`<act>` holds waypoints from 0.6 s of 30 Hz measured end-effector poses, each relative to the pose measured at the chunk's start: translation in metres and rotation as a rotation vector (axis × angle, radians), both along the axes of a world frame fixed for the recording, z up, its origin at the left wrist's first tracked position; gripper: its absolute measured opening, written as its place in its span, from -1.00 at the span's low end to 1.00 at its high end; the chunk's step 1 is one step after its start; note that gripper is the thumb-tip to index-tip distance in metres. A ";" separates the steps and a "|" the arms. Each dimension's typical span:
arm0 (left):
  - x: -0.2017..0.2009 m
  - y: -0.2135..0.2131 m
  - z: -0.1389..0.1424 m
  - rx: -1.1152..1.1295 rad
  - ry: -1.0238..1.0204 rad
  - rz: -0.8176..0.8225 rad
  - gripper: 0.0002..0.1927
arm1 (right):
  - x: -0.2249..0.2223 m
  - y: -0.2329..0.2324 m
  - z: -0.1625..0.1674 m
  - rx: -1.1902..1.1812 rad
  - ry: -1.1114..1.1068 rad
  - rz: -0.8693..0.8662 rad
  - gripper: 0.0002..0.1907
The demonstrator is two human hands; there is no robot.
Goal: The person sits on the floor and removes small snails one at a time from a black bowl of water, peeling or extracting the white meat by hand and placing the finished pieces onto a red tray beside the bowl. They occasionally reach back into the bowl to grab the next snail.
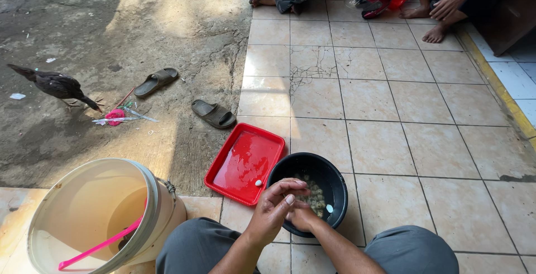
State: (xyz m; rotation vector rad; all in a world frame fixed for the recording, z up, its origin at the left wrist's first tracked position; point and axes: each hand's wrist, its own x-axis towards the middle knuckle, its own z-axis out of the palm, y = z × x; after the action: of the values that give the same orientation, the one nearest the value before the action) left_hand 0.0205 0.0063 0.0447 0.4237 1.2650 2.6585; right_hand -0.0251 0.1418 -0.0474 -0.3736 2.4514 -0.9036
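**Desk:** What fills the frame?

**Photographer:** A cream bucket with a pink stick, lower left on the floor. Beside it, a red tray holding one pale clove, touching a black bowl of small pale cloves.

**Desk:** And the hands?

**Photographer:** Both meet over the bowl's near rim. The left hand curls narrowly over the right hand; what they pinch, I cannot tell. A dark bird stands far left, near two sandals.
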 end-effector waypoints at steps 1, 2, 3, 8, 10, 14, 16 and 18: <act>0.002 -0.001 -0.001 -0.029 0.021 0.035 -0.73 | 0.004 -0.003 -0.004 0.064 -0.061 0.144 -0.72; 0.003 -0.003 -0.001 -0.049 0.014 0.043 -0.74 | 0.007 -0.005 -0.008 0.050 -0.013 0.135 -0.68; 0.002 -0.004 -0.002 -0.069 0.015 0.051 -0.74 | 0.007 -0.008 -0.009 0.037 0.042 0.126 -0.62; -0.003 -0.009 -0.005 -0.161 0.070 0.094 -0.79 | -0.006 -0.011 -0.005 -0.042 0.081 0.114 -0.56; -0.003 -0.007 -0.006 -0.176 0.076 0.135 -0.81 | -0.007 -0.012 -0.004 -0.206 0.053 -0.028 -0.54; -0.008 -0.007 -0.009 -0.172 -0.008 0.146 -0.80 | -0.012 -0.014 -0.009 -0.198 -0.346 -0.112 -0.52; -0.009 -0.008 -0.010 -0.148 0.008 0.140 -0.80 | -0.017 -0.011 -0.014 -0.239 0.003 0.033 -0.39; -0.010 -0.010 -0.010 -0.196 0.020 0.137 -0.82 | -0.023 -0.009 -0.021 -0.070 0.023 -0.023 -0.56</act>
State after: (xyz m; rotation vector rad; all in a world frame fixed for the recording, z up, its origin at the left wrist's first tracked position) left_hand 0.0103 -0.0040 0.0347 0.3471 1.5970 2.6084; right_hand -0.0485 0.1327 -0.0687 -0.3834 2.4539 -1.0026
